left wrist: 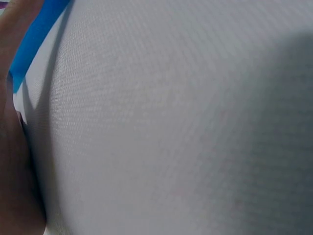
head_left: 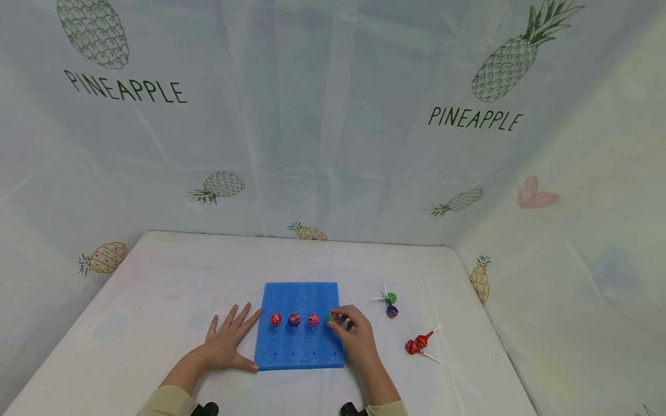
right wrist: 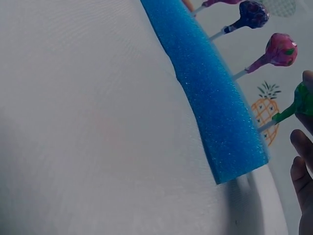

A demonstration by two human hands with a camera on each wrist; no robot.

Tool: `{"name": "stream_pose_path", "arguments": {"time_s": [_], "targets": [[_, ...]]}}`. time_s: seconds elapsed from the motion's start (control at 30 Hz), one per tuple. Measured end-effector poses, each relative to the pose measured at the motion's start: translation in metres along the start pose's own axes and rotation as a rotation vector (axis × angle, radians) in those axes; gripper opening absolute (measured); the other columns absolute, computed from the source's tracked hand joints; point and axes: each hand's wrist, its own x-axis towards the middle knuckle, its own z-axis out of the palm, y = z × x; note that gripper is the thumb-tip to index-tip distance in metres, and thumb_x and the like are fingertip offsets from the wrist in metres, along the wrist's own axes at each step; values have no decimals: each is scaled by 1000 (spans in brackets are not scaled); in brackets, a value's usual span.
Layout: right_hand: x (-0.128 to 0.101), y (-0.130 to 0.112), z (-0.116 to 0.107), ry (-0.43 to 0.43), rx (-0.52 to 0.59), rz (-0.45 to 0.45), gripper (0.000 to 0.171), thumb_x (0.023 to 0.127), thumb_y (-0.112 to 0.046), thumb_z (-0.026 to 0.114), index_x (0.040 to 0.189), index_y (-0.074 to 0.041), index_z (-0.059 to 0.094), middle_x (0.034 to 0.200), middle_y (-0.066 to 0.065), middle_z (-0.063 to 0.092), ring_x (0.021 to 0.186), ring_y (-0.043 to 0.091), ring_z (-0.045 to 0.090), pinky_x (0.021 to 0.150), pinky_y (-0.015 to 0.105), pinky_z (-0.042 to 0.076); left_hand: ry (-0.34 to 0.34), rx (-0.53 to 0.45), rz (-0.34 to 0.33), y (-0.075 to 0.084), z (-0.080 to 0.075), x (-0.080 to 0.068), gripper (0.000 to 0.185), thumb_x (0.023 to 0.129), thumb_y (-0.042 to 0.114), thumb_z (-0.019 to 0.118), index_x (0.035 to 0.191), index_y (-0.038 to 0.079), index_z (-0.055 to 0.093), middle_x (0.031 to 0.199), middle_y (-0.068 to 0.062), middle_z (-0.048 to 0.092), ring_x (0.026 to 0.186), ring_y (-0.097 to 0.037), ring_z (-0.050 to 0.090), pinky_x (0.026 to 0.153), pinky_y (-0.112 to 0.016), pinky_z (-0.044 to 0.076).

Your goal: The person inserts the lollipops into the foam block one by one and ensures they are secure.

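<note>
Head view: right hand pinches the green lollipop at the right end of a row on the blue foam block, w/ three more lollipops already standing: red, purple, red-pink. To seat it well I'd say keep the stick upright over its hole and push straight down, no sideways lean, or the foam may tear. Left hand lies flat on the table, fingers spread and straight, thumb and fingertips touching the block's left edge, which looks like steadying it; worth keeping that pressure on. Spare lollipops lie right of the block: a green and purple pair, then a red pair nearer the table's right edge. Left wrist view: mostly white tablecloth, a sliver of blue foam top left, hand edge at left; finger pose can't be told here. Right wrist view: block seen edge-on, sticks planted in it, green lollipop at far right w/ fingertips closed round it.
</note>
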Motion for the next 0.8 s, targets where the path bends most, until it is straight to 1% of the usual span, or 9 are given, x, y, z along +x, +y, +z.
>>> {"name": "stream_pose_path", "arguments": {"time_s": [0.17,0.27,0.4,0.5,0.6,0.63,0.7,0.77,0.8], "targets": [[2,-4,-9,-15,-18,3,26,85,-15,77,107,-6,70,102,0,67,88,23,61,67,25,49,-5,19,-29,-2,3,3,124,53,77,75,155,26,25,160,-21,13,143,-49,-3,100,-71,-19],[4,-15,-18,28,-32,6,24,85,-8,76,107,-3,69,102,10,67,87,29,61,67,28,50,-12,36,-51,-1,3,4,125,52,77,75,154,24,26,160,-21,14,144,-48,-2,101,-71,-17],[7,-26,-35,85,-27,73,24,84,0,75,107,-2,69,102,21,65,88,38,59,70,36,51,-26,30,-55,4,-2,2,125,53,72,79,154,18,29,159,-22,15,143,-50,-2,101,-73,-15],[9,-11,-46,105,-49,150,25,85,-7,76,109,-5,70,104,12,66,90,32,60,73,33,51,-39,33,-62,9,-7,1,123,54,68,82,153,15,30,159,-23,15,142,-51,-1,100,-75,-12],[11,11,-56,120,-94,194,28,86,-14,77,111,-6,70,105,5,66,91,25,60,74,27,50,-33,37,-67,7,-4,1,125,54,70,80,154,19,27,160,-21,13,143,-50,-2,101,-73,-15],[11,18,-59,130,-111,193,29,85,-15,77,112,-6,70,104,3,66,90,23,60,73,25,49,-24,31,-61,6,-3,1,125,53,71,80,154,20,27,160,-21,14,143,-50,-2,101,-72,-16],[12,23,-66,154,-135,179,30,83,-11,79,111,-5,70,103,7,66,89,24,60,72,27,50,-13,26,-53,2,0,2,125,53,73,78,155,22,27,160,-21,13,143,-49,-3,100,-71,-18],[14,26,-72,185,-153,141,30,80,-6,80,109,-3,71,100,11,66,86,27,59,71,30,50,-12,31,-52,-1,3,4,126,52,77,75,155,24,25,160,-20,12,144,-48,-4,101,-68,-21],[14,28,-74,204,-161,115,31,78,-3,81,107,-2,71,98,12,65,84,29,59,70,32,50,-13,25,-49,0,2,4,125,52,76,76,154,22,27,160,-21,13,143,-49,-3,100,-69,-21]]}}
